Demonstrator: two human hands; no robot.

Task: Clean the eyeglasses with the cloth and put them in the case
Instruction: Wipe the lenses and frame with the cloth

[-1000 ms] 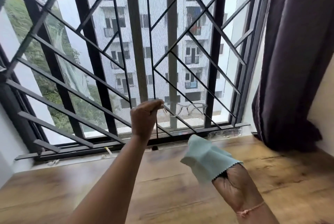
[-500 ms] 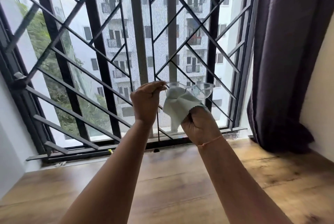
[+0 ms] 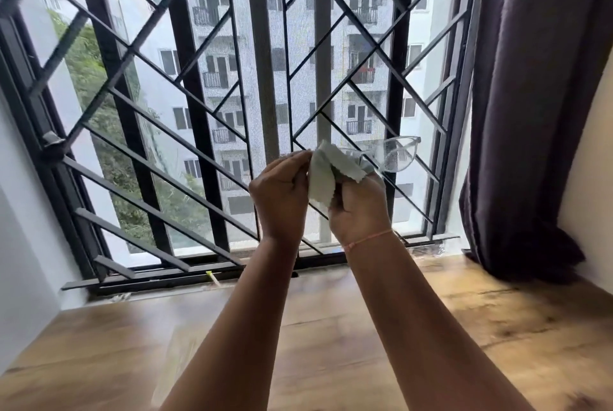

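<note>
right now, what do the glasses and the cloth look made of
Eyeglasses: seemingly clear glossy plastic frame; the window shows through it. Cloth: pale green matte fabric, probably microfibre; it folds limply, with zigzag-cut edges.

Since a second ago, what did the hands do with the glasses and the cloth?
The right hand raised the cloth up to the eyeglasses and now grips it around one lens. The left hand kept pinching the eyeglasses at their end; the other lens stays bare.
</note>
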